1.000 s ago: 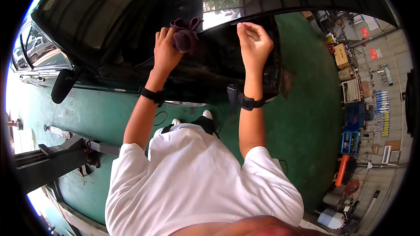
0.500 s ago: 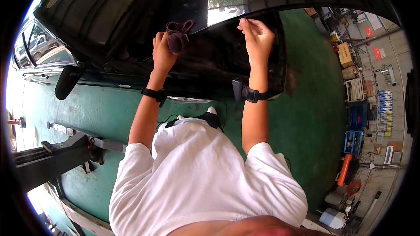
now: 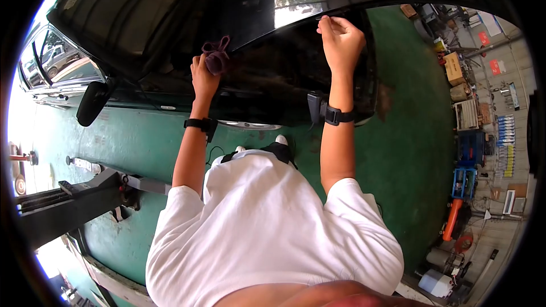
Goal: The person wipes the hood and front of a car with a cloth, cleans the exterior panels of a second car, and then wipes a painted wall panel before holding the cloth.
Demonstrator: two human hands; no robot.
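My left hand (image 3: 205,79) is closed round a bunched dark purple cloth (image 3: 216,61), held against the black car (image 3: 267,73) just below the edge of its glossy upper panel. My right hand (image 3: 343,42) is pinched at the panel's lower edge, farther right; whatever lies between its fingertips is too small to make out. A bright reflection of trees and sky shows on the glossy panel (image 3: 250,14) between and above my hands. Each wrist wears a black strap.
The car's side mirror (image 3: 92,104) juts out at the left. Below it stands a dark lift arm (image 3: 85,202) over the green floor (image 3: 409,165). Along the right wall are boxes, tools, a blue and orange jack (image 3: 453,219) and a white container (image 3: 435,283).
My left hand has moved down and left with the cloth. My right hand has shifted slightly right and up, still pinched. The whole view has also shifted a little.
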